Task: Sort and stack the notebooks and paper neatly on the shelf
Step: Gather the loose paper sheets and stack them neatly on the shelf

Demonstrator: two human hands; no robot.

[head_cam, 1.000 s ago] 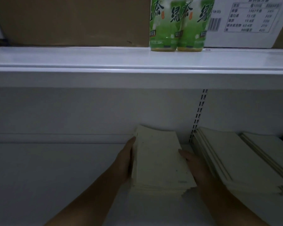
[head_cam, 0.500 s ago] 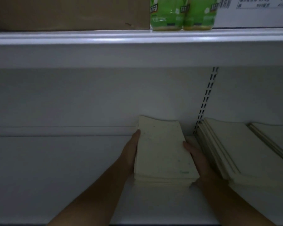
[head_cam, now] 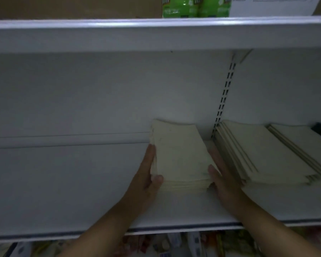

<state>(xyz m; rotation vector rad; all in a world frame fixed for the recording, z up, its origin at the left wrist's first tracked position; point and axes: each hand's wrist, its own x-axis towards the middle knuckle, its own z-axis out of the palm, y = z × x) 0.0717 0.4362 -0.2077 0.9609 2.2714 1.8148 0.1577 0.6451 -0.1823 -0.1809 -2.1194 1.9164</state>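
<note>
Below the front lip, blurry pkgs (head_cam: 167,243), can't tell what. L hand (head_cam: 148,175) & R hand (head_cam: 221,176) clasp the paper stack (head_cam: 178,156) btwn them, fingers flat along its sides, thumbs hooked on near corners; it sits on the shelf (head_cam: 63,182), right of centre; edges mostly square, far end slightly fanned, so prob. last tidy-up. Just right, past the slotted upright (head_cam: 223,97), two notebook piles (head_cam: 263,154) look sorted. Upper shelf (head_cam: 119,34): green bottles (head_cam: 193,6), cardboard box (head_cam: 72,6).
</note>
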